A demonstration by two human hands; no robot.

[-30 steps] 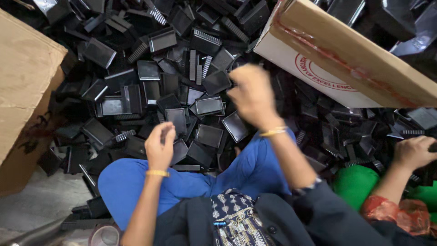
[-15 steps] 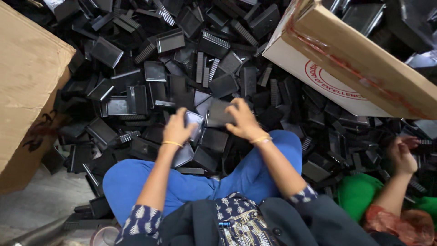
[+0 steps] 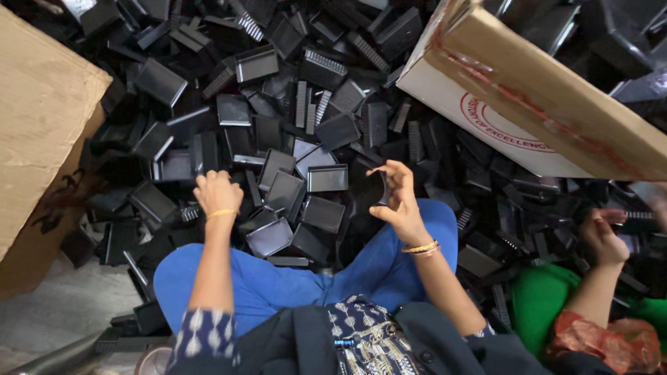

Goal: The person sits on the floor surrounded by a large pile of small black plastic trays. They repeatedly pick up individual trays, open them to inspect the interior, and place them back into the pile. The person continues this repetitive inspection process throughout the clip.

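A big heap of black plastic tray-shaped parts [image 3: 299, 118] covers the floor in front of me. My right hand [image 3: 399, 198] holds one black part [image 3: 372, 191] upright by its edge, just above my blue-clad knee [image 3: 389, 257]. My left hand [image 3: 217, 194] rests knuckles up on the pile at the left, fingers curled down among the parts; whether it grips one is hidden. A gold bangle sits on each wrist.
A brown cardboard box [image 3: 42, 139] stands at the left. A white and brown carton [image 3: 528, 104] leans in at the upper right. Another person's hand [image 3: 601, 232] reaches into the pile at the right, above green cloth [image 3: 542, 305]. Bare grey floor [image 3: 62, 312] lies lower left.
My hands, together over one part half a second ago, have separated. The left hand moved left onto the pile; the right hand stayed in the middle, now holding a part upright.
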